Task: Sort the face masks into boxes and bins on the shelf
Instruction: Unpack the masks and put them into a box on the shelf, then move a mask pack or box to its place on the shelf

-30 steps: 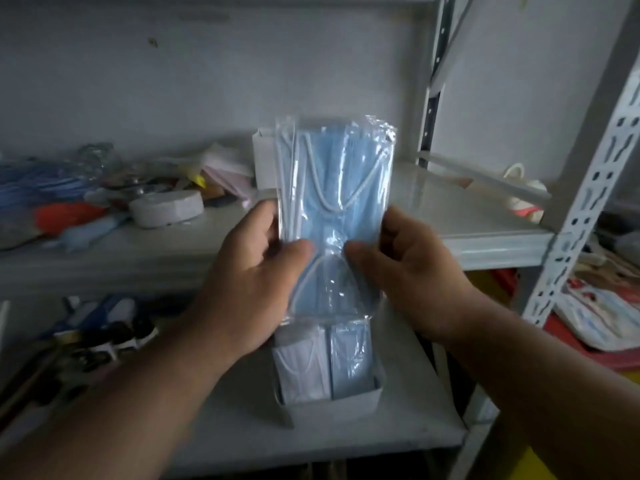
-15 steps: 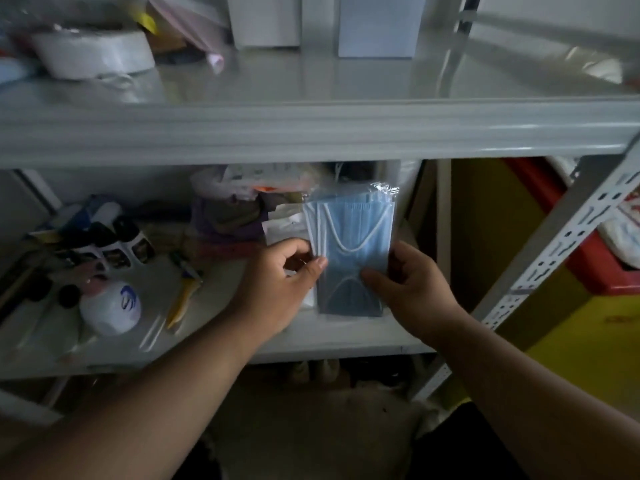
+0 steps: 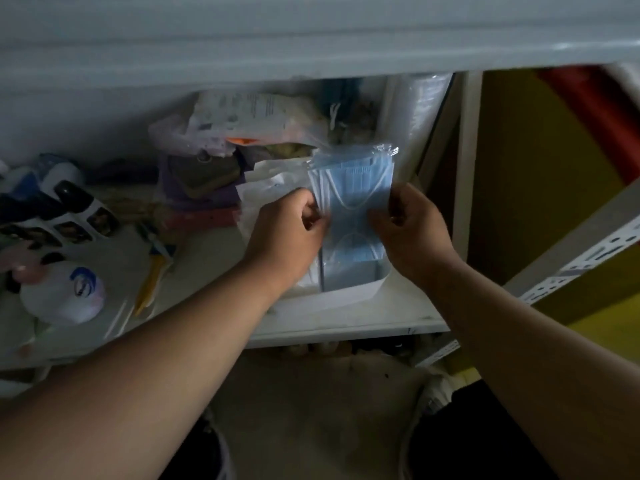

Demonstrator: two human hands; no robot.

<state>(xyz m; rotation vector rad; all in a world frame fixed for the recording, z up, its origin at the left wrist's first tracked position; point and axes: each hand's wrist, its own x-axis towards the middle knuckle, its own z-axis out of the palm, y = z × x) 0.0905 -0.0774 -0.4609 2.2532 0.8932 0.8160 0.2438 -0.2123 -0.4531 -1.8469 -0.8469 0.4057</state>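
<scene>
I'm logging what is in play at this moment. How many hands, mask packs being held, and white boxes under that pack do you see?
Hands: 2, the left hand and the right hand, both gripping the pack.
Blue mask packs held: 1, the mask pack.
White boxes under it: 1, the white box.
Total: 4.

Left on the lower shelf board: a white round container (image 3: 62,295) with a blue logo, beside a yellow-handled tool (image 3: 149,278). Behind, dark-capped bottles (image 3: 74,211) lying in a row. Toward the back, a crumpled plastic bag (image 3: 242,128) with printed paper inside, piled over a purple item (image 3: 197,188). At right, a slotted grey upright (image 3: 571,258) against a yellow surface (image 3: 533,174).
</scene>
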